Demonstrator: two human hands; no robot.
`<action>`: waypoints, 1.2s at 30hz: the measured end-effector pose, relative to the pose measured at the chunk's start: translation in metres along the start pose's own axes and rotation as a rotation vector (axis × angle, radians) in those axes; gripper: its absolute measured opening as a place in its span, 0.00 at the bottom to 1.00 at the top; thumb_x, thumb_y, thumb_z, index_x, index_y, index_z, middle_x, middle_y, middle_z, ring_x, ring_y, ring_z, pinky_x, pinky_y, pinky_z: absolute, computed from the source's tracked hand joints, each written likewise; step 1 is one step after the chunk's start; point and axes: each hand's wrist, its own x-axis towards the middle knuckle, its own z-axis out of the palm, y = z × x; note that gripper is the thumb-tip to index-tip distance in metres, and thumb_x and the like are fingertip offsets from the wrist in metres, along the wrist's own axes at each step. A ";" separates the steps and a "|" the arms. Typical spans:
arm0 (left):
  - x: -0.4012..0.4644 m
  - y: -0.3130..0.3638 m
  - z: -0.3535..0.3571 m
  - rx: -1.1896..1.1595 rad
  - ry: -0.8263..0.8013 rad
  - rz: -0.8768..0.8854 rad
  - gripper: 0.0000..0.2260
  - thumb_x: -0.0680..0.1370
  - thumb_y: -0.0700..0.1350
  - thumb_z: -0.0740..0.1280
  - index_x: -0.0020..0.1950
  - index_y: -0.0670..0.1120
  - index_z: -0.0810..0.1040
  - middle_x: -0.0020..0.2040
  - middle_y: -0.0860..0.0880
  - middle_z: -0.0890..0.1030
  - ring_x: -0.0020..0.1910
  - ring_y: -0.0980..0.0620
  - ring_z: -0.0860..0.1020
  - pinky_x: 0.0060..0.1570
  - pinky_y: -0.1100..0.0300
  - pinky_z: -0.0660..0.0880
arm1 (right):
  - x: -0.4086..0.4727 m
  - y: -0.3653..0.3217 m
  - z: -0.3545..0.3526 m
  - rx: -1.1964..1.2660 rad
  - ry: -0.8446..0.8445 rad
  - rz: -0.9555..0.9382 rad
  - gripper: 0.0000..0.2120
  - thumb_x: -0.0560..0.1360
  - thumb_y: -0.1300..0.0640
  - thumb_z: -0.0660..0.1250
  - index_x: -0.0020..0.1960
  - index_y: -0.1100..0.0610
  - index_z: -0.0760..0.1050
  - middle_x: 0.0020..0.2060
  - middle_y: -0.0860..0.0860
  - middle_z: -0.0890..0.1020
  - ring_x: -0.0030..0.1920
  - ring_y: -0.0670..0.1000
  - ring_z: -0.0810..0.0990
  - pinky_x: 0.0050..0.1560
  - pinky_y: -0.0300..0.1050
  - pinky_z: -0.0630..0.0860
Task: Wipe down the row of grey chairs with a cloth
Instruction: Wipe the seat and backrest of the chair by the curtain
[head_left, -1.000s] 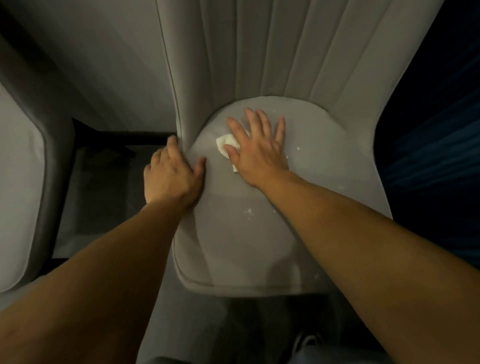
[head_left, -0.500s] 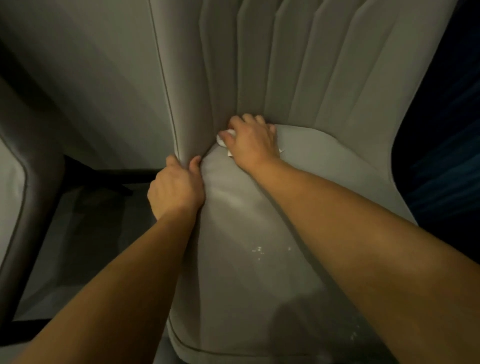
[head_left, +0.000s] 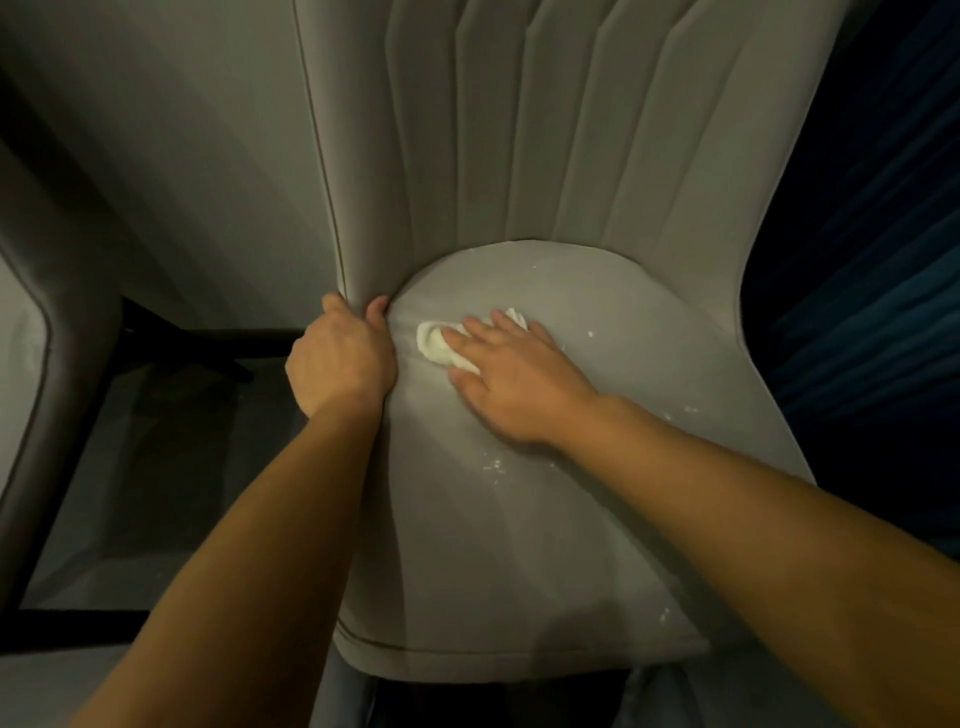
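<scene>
Half the cloth (head_left: 435, 340) shows beyond the right hand (head_left: 511, 382) pressing it.

Grey chair seat (head_left: 519, 545) with cloth

A white cloth (head_left: 439, 340) lay near the seat's back-left edge; white specks (head_left: 493, 465) dotted mid-seat.

A grey chair (head_left: 519, 545) with a fluted backrest fills the middle. A crumpled white cloth (head_left: 439, 340) lies on its seat's far left.
</scene>
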 end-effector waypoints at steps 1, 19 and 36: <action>0.000 0.000 0.000 0.000 -0.003 -0.002 0.21 0.80 0.66 0.53 0.45 0.49 0.64 0.30 0.52 0.62 0.27 0.53 0.59 0.27 0.56 0.54 | -0.018 -0.001 0.002 -0.009 -0.004 -0.022 0.27 0.83 0.43 0.51 0.80 0.46 0.55 0.79 0.50 0.58 0.78 0.57 0.54 0.76 0.59 0.51; 0.002 -0.001 0.008 -0.001 0.051 0.020 0.20 0.80 0.66 0.53 0.44 0.50 0.63 0.29 0.53 0.62 0.26 0.54 0.59 0.26 0.58 0.51 | 0.096 0.015 0.003 -0.037 0.276 0.062 0.21 0.81 0.40 0.56 0.70 0.47 0.73 0.70 0.49 0.69 0.71 0.55 0.62 0.72 0.63 0.56; 0.001 -0.003 0.010 -0.006 0.059 0.027 0.21 0.79 0.67 0.52 0.44 0.49 0.64 0.29 0.52 0.63 0.26 0.53 0.60 0.26 0.58 0.52 | 0.093 0.067 -0.030 -0.405 0.201 0.269 0.32 0.78 0.32 0.43 0.70 0.44 0.73 0.68 0.52 0.73 0.67 0.58 0.66 0.68 0.64 0.56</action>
